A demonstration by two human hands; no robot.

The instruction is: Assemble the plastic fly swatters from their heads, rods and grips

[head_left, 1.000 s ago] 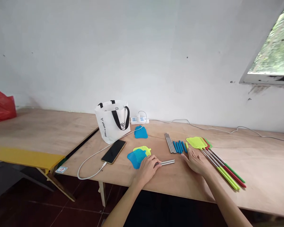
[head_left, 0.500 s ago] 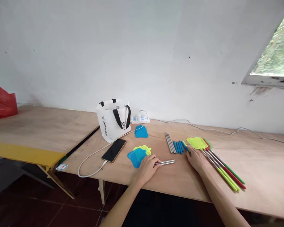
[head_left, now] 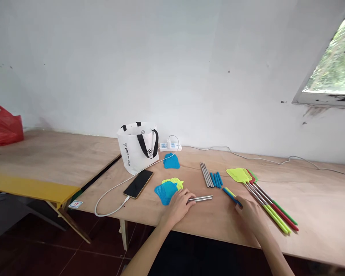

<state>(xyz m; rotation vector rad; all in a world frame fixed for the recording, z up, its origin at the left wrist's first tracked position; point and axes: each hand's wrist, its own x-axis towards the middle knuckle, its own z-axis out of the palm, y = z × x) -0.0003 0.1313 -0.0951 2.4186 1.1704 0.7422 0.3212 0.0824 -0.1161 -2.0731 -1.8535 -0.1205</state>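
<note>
My right hand (head_left: 248, 212) pinches a blue and a yellow-green handle sleeve (head_left: 230, 194) together, just above the table. My left hand (head_left: 179, 205) is curled over the left ends of two metal tubes (head_left: 202, 198), which lie on the wood. Beside it, a blue fly swatter head (head_left: 164, 192) overlaps a yellow-green fly swatter head (head_left: 174, 181). More blue sleeves (head_left: 216, 179) lie in a row alongside several metal tubes (head_left: 207, 175). To the right, whole fly swatters (head_left: 268, 203) with yellow-green, red and green handles are bunched together.
Blue swatter heads (head_left: 171, 161) are stacked by a power strip (head_left: 170, 147) near the wall. A white tote bag (head_left: 138, 149) and a charging phone (head_left: 138, 184) occupy the left of the table (head_left: 207, 222). A white cable (head_left: 103, 212) loops near the front edge.
My right hand has drawn the blue and yellow-green sleeves away from the row, toward me and slightly right. My left hand stays on the tubes.
</note>
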